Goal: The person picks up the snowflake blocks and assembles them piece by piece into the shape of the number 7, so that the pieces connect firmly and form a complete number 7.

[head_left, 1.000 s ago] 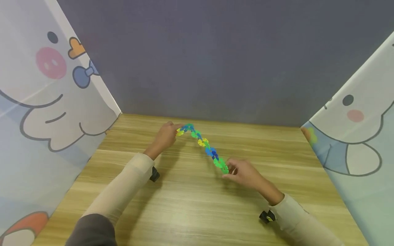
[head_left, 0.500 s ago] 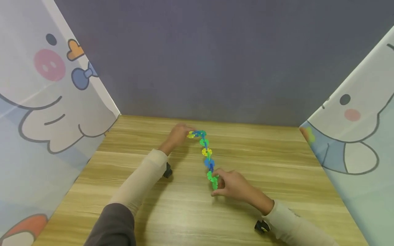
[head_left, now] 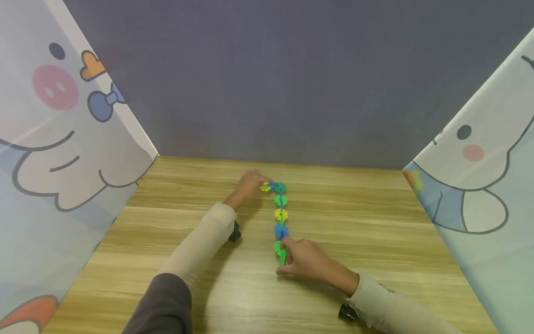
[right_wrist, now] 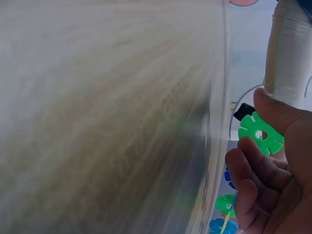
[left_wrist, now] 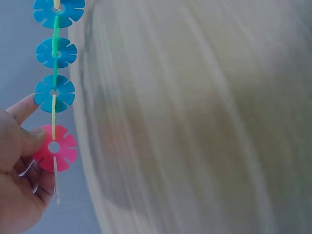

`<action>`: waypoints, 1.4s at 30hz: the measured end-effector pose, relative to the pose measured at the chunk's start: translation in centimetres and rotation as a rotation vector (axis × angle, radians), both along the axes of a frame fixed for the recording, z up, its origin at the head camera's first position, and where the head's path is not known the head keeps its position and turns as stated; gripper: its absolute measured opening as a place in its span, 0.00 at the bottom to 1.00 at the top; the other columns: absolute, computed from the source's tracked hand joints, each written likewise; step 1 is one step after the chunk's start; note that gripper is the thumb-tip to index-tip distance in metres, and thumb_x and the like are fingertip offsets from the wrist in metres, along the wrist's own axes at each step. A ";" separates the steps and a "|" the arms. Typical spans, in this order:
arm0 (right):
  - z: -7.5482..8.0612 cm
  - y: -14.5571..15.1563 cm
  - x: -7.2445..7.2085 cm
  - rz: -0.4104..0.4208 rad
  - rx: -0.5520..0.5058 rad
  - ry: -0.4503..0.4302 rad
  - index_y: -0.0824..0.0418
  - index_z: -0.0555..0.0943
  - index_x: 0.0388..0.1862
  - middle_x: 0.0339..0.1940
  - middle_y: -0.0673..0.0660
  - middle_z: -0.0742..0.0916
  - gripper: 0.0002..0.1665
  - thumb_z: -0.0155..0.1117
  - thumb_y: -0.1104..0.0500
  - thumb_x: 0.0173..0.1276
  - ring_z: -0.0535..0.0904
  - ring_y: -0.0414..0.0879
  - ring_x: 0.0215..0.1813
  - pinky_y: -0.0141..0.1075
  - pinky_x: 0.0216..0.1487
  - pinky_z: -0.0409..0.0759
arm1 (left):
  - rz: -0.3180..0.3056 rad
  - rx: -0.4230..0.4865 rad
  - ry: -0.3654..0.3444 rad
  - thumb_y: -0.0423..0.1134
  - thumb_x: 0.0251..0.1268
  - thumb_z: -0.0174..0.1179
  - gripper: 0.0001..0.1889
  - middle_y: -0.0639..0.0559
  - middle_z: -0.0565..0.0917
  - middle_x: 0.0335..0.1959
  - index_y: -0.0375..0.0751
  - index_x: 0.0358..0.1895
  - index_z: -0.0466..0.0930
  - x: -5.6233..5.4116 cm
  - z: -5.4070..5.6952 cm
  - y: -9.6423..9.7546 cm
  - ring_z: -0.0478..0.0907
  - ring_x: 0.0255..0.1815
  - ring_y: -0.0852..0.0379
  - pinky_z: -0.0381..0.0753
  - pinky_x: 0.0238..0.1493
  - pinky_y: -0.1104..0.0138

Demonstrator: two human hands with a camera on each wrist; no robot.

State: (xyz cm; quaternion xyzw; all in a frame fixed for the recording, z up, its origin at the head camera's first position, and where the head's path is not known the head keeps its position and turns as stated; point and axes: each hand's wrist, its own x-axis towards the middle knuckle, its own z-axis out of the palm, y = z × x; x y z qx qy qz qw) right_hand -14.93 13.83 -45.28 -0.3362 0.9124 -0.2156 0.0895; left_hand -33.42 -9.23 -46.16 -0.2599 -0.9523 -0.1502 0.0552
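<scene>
A chain of interlocking plastic snowflake discs [head_left: 281, 214] in yellow, blue and green bends like a hook in the head view. At its far left end my left hand [head_left: 249, 185] holds the chain. In the left wrist view that hand's thumb presses on a pink disc [left_wrist: 57, 147], with several blue discs [left_wrist: 54, 92] in line above it. My right hand [head_left: 308, 260] holds the near end, its thumb and fingers around the green discs [head_left: 281, 253]. In the right wrist view a green disc [right_wrist: 258, 131] shows between thumb and curled fingers.
The chain is above or on a wood-grain table [head_left: 354, 208]; contact is hard to tell. A dark grey panel [head_left: 267, 83] stands behind it. Cartoon-printed panels [head_left: 83, 139] flank both sides. Black wrist cameras [head_left: 347, 312] sit below the sleeves.
The right hand has moved left and nearer with the chain's green end. The left hand has shifted right. The long part of the chain has swung from slanted to straight toward the wearer.
</scene>
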 end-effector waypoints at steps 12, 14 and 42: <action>-0.8 -0.4 0.5 0.072 0.063 0.035 0.57 0.80 0.46 0.19 0.39 0.79 0.29 0.81 0.42 0.55 0.68 0.26 0.20 0.23 0.21 0.68 | 0.000 0.073 -0.121 0.19 0.69 0.54 0.27 0.45 0.81 0.32 0.53 0.60 0.86 0.9 -0.5 0.4 0.74 0.36 0.53 0.78 0.39 0.62; -0.9 -0.5 0.5 0.074 0.070 0.042 0.57 0.80 0.45 0.19 0.39 0.79 0.29 0.81 0.42 0.55 0.68 0.26 0.20 0.23 0.21 0.68 | 0.004 0.071 -0.131 0.20 0.70 0.54 0.26 0.45 0.81 0.32 0.53 0.61 0.85 1.1 -0.5 0.3 0.76 0.37 0.52 0.79 0.40 0.62; 3.7 1.2 -1.9 0.073 -0.018 0.070 0.59 0.83 0.56 0.31 0.45 0.88 0.20 0.70 0.50 0.70 0.79 0.33 0.28 0.28 0.31 0.79 | -0.015 0.127 -0.188 0.39 0.75 0.61 0.35 0.35 0.63 0.78 0.38 0.80 0.58 5.9 5.2 -2.2 0.62 0.79 0.38 0.68 0.76 0.46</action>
